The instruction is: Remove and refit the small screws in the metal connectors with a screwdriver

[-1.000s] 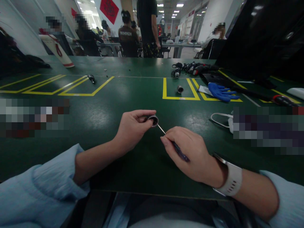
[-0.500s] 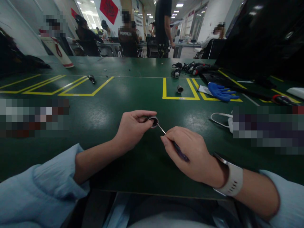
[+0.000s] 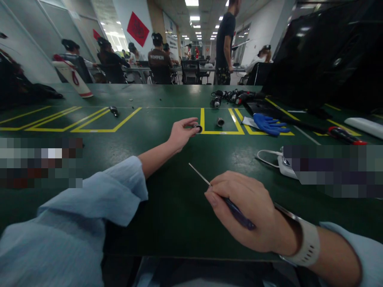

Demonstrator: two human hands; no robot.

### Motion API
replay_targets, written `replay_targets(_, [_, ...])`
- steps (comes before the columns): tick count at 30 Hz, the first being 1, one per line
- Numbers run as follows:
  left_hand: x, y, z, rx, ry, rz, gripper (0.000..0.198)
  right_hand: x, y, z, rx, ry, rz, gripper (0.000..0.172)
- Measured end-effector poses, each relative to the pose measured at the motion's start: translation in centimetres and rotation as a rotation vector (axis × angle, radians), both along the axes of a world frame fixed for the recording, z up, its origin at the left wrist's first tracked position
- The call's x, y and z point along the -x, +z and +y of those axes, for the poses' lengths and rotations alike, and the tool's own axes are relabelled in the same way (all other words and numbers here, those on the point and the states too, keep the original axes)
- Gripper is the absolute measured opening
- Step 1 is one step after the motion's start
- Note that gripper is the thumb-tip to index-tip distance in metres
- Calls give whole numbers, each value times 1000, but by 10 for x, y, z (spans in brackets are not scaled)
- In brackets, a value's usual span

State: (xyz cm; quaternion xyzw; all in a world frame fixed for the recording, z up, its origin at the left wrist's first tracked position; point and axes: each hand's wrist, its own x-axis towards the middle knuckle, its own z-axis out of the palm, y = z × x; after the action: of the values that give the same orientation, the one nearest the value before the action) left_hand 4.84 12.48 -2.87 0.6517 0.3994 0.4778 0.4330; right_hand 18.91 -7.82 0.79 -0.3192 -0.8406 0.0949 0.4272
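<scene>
My left hand (image 3: 182,134) is stretched forward over the table, its fingers closed on a small round metal ring (image 3: 198,128) with a dark inside. It is close to the yellow-taped box where a second metal piece, a short hollow cylinder (image 3: 220,122), lies. Nearer to me, my right hand (image 3: 242,209) grips a thin screwdriver (image 3: 239,215) by its dark handle. The slim shaft points forward and left, its tip apart from the ring.
On the green table (image 3: 167,223) lie a blue glove (image 3: 271,124), black cables with metal parts (image 3: 227,97), a black and red tool (image 3: 344,135) and a small dark metal part (image 3: 113,111). A white cup-like container (image 3: 73,75) stands at the back left. People sit and stand beyond.
My left hand has moved forward with the metal ring, away from the screwdriver, toward the taped box. My right hand still holds the screwdriver, slightly nearer to me. The view has tilted up.
</scene>
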Motion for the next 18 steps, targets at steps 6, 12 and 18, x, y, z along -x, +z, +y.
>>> replay_targets(6, [-49,-15,61,-67,0,100,45,0,-1,1,-8,14,-8,13])
replay_targets(12, [-65,-19,82,-105,-40,268,44,0,0,1,-15,42,-2,13])
replay_targets(18, [-73,-5,84,-197,-63,434,53,1,0,1,-27,40,5,12])
